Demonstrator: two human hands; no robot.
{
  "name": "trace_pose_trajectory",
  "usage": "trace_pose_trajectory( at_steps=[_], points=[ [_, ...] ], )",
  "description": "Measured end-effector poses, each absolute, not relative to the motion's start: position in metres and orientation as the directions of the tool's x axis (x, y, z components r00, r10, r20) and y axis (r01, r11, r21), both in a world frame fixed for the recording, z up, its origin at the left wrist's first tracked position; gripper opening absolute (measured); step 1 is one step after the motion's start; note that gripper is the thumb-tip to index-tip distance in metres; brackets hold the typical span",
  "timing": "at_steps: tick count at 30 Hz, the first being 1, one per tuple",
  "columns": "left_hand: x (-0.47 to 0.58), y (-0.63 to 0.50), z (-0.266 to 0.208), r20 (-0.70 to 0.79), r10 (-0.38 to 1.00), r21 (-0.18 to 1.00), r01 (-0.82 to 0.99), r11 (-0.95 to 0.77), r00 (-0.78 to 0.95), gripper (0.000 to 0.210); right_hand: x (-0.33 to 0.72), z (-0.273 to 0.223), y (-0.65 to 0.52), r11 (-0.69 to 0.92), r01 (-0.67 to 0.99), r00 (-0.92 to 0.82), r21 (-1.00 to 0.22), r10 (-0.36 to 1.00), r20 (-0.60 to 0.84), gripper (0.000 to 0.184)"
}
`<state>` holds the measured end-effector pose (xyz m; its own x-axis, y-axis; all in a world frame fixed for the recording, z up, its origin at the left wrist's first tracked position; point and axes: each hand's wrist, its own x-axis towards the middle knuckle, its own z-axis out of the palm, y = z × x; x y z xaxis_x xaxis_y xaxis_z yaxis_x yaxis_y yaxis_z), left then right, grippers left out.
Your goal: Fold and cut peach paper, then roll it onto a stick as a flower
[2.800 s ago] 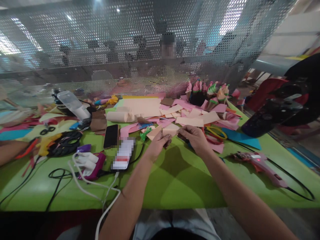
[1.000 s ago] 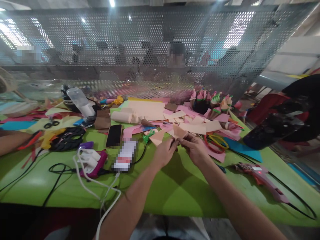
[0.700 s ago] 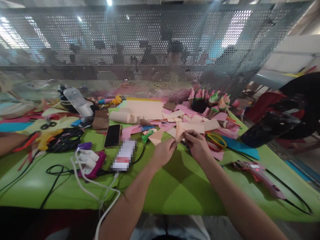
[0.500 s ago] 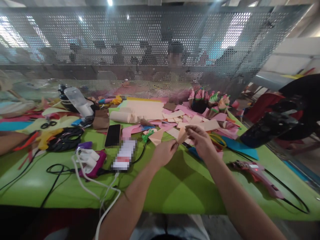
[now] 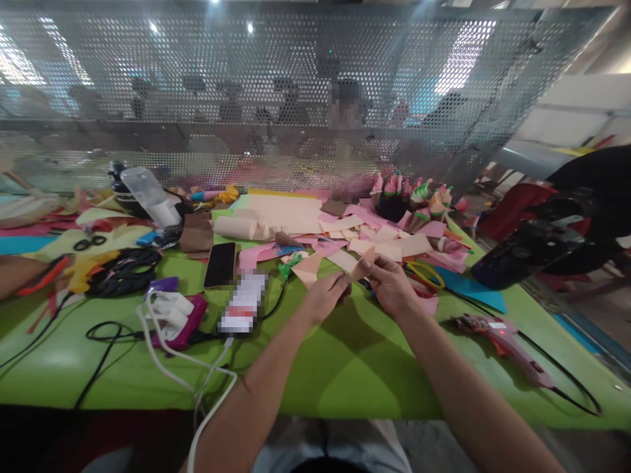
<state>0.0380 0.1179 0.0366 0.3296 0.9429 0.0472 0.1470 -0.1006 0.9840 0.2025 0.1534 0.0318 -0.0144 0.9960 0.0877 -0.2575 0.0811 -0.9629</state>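
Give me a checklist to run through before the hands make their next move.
1. Left hand gripping the peach paper near its lower end: ok.
2. Right hand gripping it near its upper end: ok.
3. Pink glue gun lying apart from both hands: ok.
4. Paper edges lined up: cannot tell; fingers cover part.
5. White cable clear of the left arm: cannot tell; they run close together in view.

2 phones, center-left: black phone, lit phone. 1 magenta power strip, left. 1 pair black-handled scissors, left. 1 pink glue gun, right. 2 hands, center: left hand, right hand. 1 table. Paper scraps: overlapping, can't count. Swirl-topped cones, upper right: several, exact count unclear.
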Motion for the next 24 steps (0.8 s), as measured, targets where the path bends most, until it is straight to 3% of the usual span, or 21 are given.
trace_pose_trajectory(
  at_steps=[5,15,20,24],
  points=[
    [0.0405,0.1146,0.0393,-0.006,0.930,0.998,-0.060,0.030,0.368,0.051,0.2027,0.0308,0.1525,0.096,-0.293,-0.001,-0.951,0.995,0.100,0.033],
    [0.0408,0.1177,0.0395,0.013,0.937,1.000,-0.031,-0.003,0.349,0.054,0.2034,0.0342,0.1504,0.116,-0.230,-0.049,-0.966,0.990,0.131,0.028],
    [0.0385,0.1150,0.0425,0.090,0.952,0.969,0.195,-0.152,0.294,0.044,0.2001,0.0366,0.1487,0.124,-0.296,0.010,-0.947,0.992,0.127,0.029],
    [0.0371,0.1130,0.0433,0.203,0.949,0.814,0.497,-0.301,0.243,0.029,0.1951,0.0367,0.1448,0.100,-0.311,-0.032,-0.945,0.993,0.115,0.028]
  ],
)
